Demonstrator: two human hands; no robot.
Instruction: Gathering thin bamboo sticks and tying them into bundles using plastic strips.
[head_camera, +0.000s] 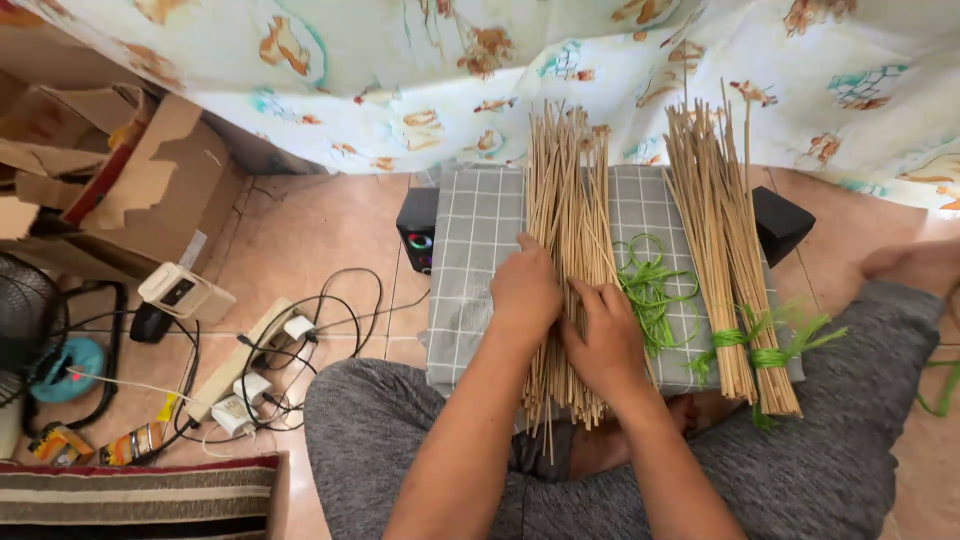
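A loose bunch of thin tan sticks (565, 190) lies lengthwise on a grey checked cloth (475, 240) over a low box. My left hand (524, 292) rests flat on the bunch's left side, and my right hand (606, 340) presses on its right side, fingers spread among the sticks. Loose green raffia string (650, 285) lies curled just right of my right hand. Further right lies a second stick bundle (720, 250), tied near its lower end with green raffia (765, 350).
A black speaker (417, 228) and another black box (780, 222) flank the cloth. A power strip (240, 362) with plugs and tangled cables lies on the tiled floor at left, beside cardboard boxes (130, 180) and a fan (22, 310). Patterned fabric (560, 60) hangs behind.
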